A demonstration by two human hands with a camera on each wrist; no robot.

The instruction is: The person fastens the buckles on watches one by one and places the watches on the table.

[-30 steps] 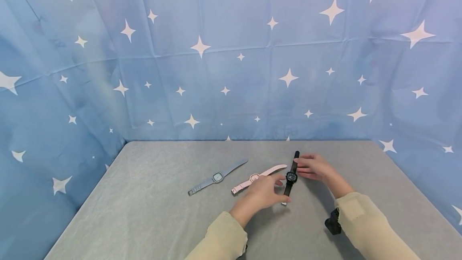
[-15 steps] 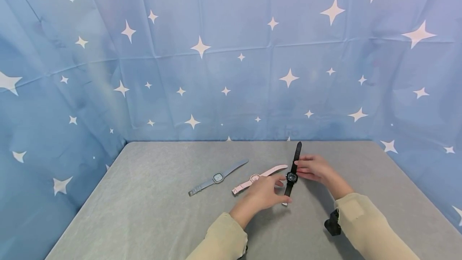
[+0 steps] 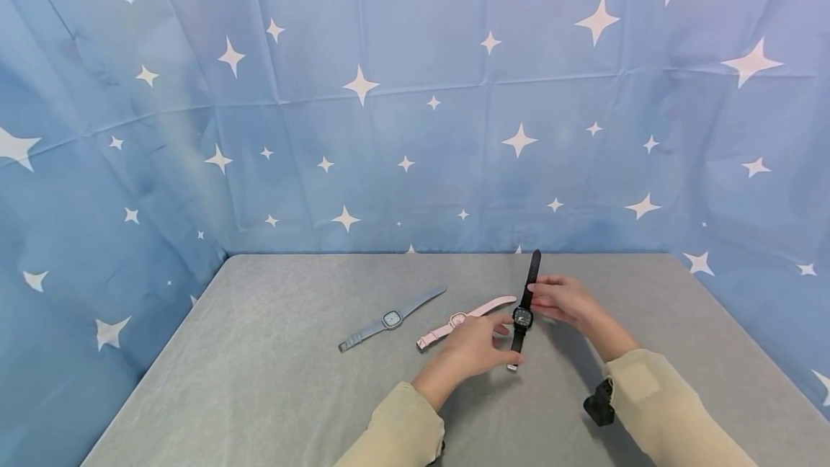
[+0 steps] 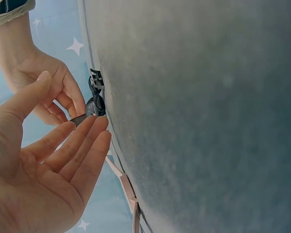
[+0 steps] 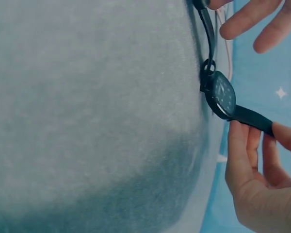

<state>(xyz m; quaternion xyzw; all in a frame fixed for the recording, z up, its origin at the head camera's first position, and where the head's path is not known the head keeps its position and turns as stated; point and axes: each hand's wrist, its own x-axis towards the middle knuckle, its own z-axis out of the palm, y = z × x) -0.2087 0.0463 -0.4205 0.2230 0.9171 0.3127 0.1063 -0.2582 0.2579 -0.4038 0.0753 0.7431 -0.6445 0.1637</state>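
Note:
A black wristwatch (image 3: pixel 522 318) lies unbuckled, its strap running away from the person. My right hand (image 3: pixel 565 303) pinches the upper strap between thumb and fingers, and that strap end tilts up off the table. The right wrist view shows the dark watch face (image 5: pixel 224 93) tipped up beside the fingertips. My left hand (image 3: pixel 472 346) is at the watch's other side, thumb right at the buckle end. Its fingers look straight and spread in the left wrist view, where the left palm (image 4: pixel 39 194) shows. Part of the pink watch (image 3: pixel 431 338) is hidden behind the left hand.
A light blue watch (image 3: pixel 392 319) lies left of the pink one, also stretched out flat. All rest on a grey cloth-covered table (image 3: pixel 259 380). A blue curtain (image 3: pixel 441 164) with white stars stands behind the table's far edge.
The black watch's far strap end has risen and now reaches over the table's back edge in the head view. The right hand has shifted slightly; the left hand stays put.

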